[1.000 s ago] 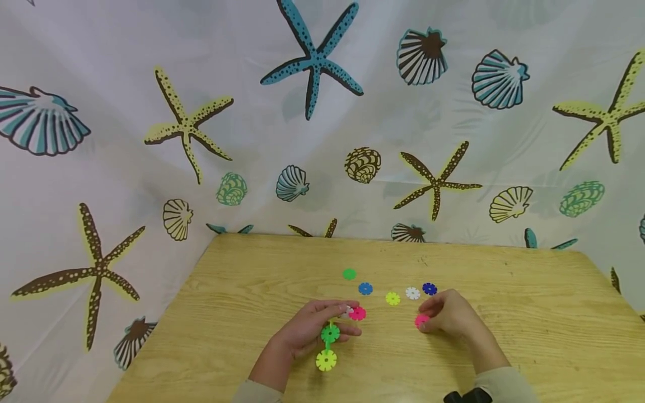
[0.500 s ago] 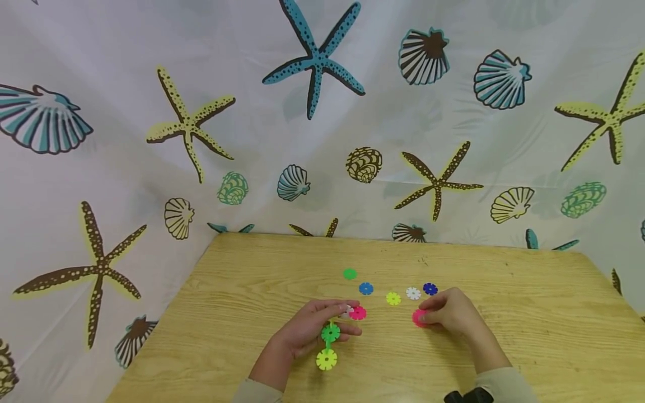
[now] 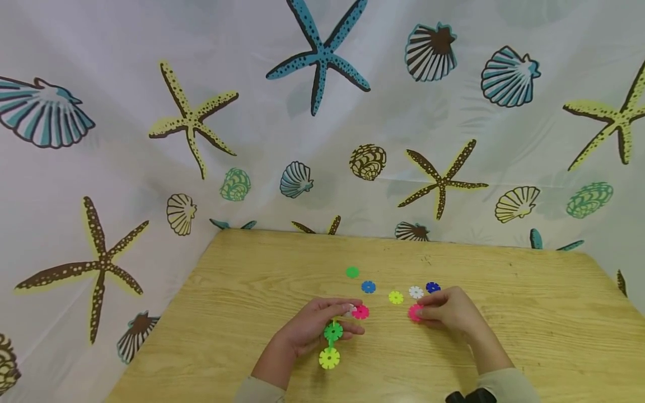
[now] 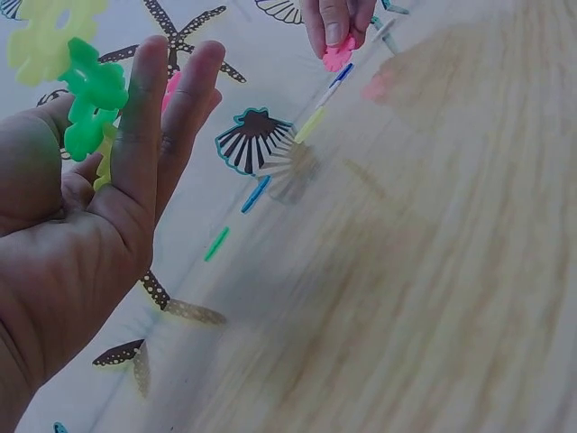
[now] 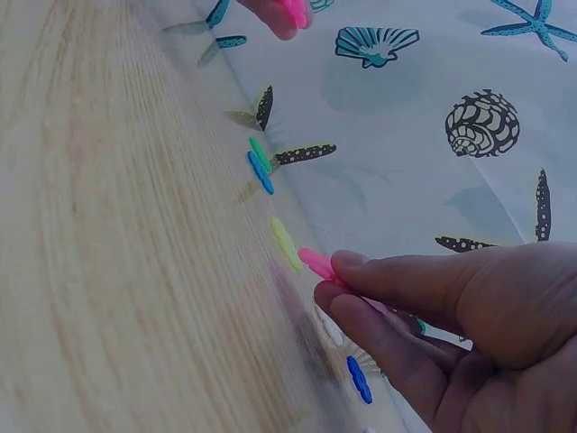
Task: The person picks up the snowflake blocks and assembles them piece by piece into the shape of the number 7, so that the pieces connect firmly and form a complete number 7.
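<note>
the left fingers (image 4: pixel 140 126) hold a green-and-yellow disc chain (image 4: pixel 94 88); beyond, the right fingers (image 4: pixel 334 18) pinch a pink disc (image 4: pixel 338 59).

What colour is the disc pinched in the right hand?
The disc in the right hand is bright pink; the right wrist view shows it best.

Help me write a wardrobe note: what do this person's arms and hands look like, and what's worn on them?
The left hand and right hand are bare, with no gloves or rings visible. Plain beige sleeves end above the wrists. A rounded black object shows beside the right cuff; what it is, I can't tell.
</note>
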Demonstrator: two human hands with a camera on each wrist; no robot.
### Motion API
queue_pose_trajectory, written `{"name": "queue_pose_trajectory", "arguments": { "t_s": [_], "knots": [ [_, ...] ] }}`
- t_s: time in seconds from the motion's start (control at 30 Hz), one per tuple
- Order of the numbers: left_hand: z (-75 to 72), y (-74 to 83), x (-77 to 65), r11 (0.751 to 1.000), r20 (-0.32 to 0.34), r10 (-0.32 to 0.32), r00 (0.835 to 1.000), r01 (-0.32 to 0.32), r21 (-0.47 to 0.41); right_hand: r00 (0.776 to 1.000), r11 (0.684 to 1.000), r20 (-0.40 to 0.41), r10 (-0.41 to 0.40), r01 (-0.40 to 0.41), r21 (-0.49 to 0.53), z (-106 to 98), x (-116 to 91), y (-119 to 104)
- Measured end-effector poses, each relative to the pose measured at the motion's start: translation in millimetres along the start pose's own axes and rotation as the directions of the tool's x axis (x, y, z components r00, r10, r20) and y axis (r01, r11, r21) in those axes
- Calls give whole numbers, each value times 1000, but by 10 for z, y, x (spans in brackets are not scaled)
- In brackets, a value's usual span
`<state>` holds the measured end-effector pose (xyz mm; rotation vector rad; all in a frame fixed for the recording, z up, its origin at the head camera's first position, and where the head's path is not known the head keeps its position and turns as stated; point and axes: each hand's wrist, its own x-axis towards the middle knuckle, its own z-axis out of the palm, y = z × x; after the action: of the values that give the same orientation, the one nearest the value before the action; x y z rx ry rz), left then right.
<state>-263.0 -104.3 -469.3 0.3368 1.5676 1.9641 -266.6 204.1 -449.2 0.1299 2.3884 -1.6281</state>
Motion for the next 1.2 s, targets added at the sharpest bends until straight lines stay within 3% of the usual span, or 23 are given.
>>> {"name": "queue_pose_trajectory", "arguments": {
  "t_s": [0.3, 0.5, 1.2],
  "knots": [
    [20, 23, 0, 1000, -12, -2, 1000, 2, 3, 998, 998, 11, -55, 55, -31, 46, -20, -86],
    [16, 25, 7, 1000, -23, -3, 1000, 3, -2, 996, 997, 35, -82, 82, 10, 83, -37, -120],
    [30, 7, 2, 1000, -20, -10, 1000, 10, 3, 965, 977, 153, -213, 211, 30, 238, -123, -261]
  ]
}}
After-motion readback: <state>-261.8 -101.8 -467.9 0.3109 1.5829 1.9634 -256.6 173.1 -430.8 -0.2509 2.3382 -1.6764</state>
